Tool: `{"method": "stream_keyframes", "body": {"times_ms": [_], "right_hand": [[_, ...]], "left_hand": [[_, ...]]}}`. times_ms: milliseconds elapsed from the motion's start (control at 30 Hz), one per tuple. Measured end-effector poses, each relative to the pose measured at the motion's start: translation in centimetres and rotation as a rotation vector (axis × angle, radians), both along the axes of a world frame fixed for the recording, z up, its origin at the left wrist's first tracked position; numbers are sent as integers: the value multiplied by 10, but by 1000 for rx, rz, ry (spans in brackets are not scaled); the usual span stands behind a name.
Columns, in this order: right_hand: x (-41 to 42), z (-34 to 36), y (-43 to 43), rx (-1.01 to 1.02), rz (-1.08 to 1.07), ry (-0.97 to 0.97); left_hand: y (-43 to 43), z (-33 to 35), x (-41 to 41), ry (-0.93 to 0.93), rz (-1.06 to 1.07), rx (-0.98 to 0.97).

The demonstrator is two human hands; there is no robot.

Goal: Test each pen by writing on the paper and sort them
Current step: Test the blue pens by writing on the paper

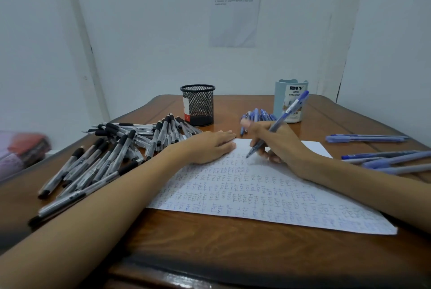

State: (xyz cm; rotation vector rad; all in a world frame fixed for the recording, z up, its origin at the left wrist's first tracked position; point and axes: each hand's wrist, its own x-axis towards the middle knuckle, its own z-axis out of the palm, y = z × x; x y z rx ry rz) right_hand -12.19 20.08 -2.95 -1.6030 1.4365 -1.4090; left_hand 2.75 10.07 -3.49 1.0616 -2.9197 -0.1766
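Note:
A white sheet of paper [268,195], covered in small blue scribbles, lies on the wooden table [210,237]. My right hand [275,141] grips a blue pen [289,111] with its tip touching the paper's far part. My left hand [210,148] lies flat on the paper's far left corner, fingers straight. A big heap of black-grip pens [112,155] sits to the left. Several blue pens [256,115] lie behind my right hand, and more blue pens [384,160] lie at the right.
A black mesh pen cup [198,104] stands at the back centre. A pale blue desk organiser [286,99] stands at the back right. White walls close in the table; a printed sheet [235,6] hangs on the far wall. Coloured fabric [21,148] lies off the left edge.

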Motion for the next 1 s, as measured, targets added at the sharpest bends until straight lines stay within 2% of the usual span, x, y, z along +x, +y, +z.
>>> {"method": "stream_keyframes", "body": {"times_ms": [133, 233, 367, 500, 600, 700, 900, 1000], "right_hand": [[-21, 12, -7, 64, -188, -134], [-42, 17, -13, 13, -271, -127], [-53, 16, -18, 0, -255, -187], [-50, 12, -17, 23, -178, -124], [-45, 15, -13, 36, -83, -198], [-44, 16, -13, 103, -48, -134], [-46, 21, -20, 182, -167, -192], [-52, 35, -40, 273, -246, -87]], "left_hand": [[-1, 0, 1, 5, 5, 9], [0, 0, 0, 9, 0, 9], [0, 0, 1, 13, -4, 13], [1, 0, 1, 16, -1, 11], [2, 1, 1, 15, 1, 11], [2, 1, 2, 11, 2, 8], [4, 2, 1, 5, 3, 2], [3, 2, 1, 1, 7, 1]]}}
